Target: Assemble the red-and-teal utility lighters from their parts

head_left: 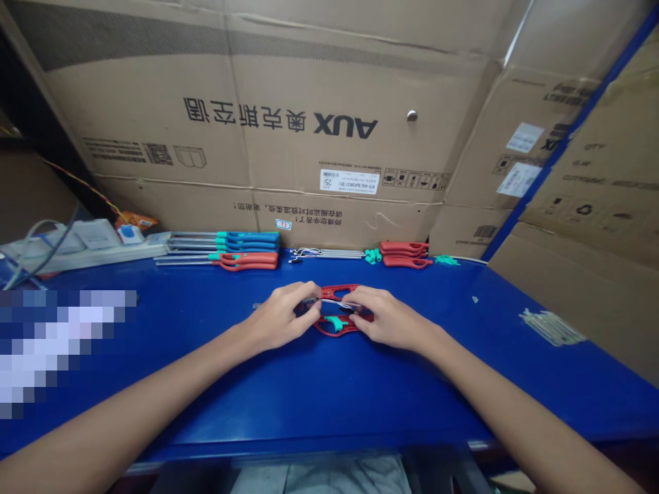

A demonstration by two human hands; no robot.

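Note:
Both of my hands meet over the middle of the blue table. My left hand (289, 314) pinches a thin metal rod whose end sticks out to its left. From there, thin black and white wires (333, 302) run across to my right hand (384, 317), whose fingers are closed on them. Behind the wires lies a red handle shell (338, 292). Nearer to me, another red shell (337, 332) holds a green trigger (337, 322). My fingers hide parts of both shells.
Assembled lighters (252, 261), metal rods with wires (340, 254), green pieces (373, 256) and red handles (406, 254) line the cardboard wall. A power strip (87, 256) lies at left, pale sticks (553, 327) at right, green bits (446, 261) at the back.

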